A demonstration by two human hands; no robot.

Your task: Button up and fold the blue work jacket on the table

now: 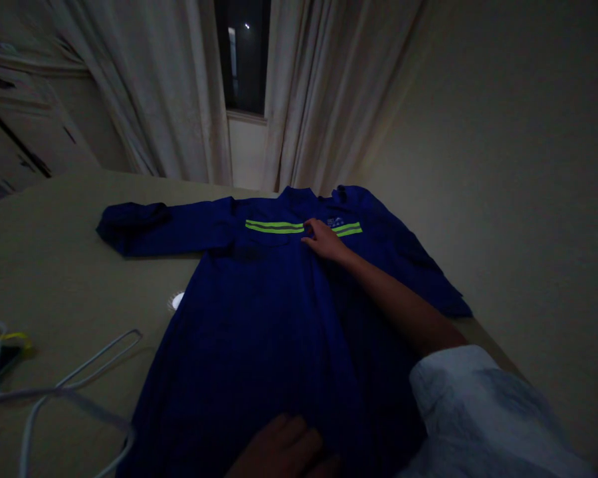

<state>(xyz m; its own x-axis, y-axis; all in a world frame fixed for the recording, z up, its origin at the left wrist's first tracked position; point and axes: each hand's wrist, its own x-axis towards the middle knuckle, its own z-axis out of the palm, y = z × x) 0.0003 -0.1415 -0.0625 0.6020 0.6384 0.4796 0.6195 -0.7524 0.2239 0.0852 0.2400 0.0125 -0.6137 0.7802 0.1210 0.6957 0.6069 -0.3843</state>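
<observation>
A dark blue long-sleeved work shirt point(259, 312) with two bright yellow-green stripes point(274, 227) across the chest lies spread flat on a pale table point(54, 279). My right hand point(323, 240) reaches far up the shirt and rests flat on the chest beside the stripes, fingers stretched out. My left hand point(284, 451) lies on the lower part of the shirt at the bottom edge of the view; its fingers look flat on the cloth. Neither hand holds anything.
White hanger wires point(74, 385) and a cable lie on the table at the left, near a dark flat object point(0, 362) with a yellow band. A small white object point(178, 301) peeks out beside the shirt. Curtains point(179, 99) and a dark window stand behind the table.
</observation>
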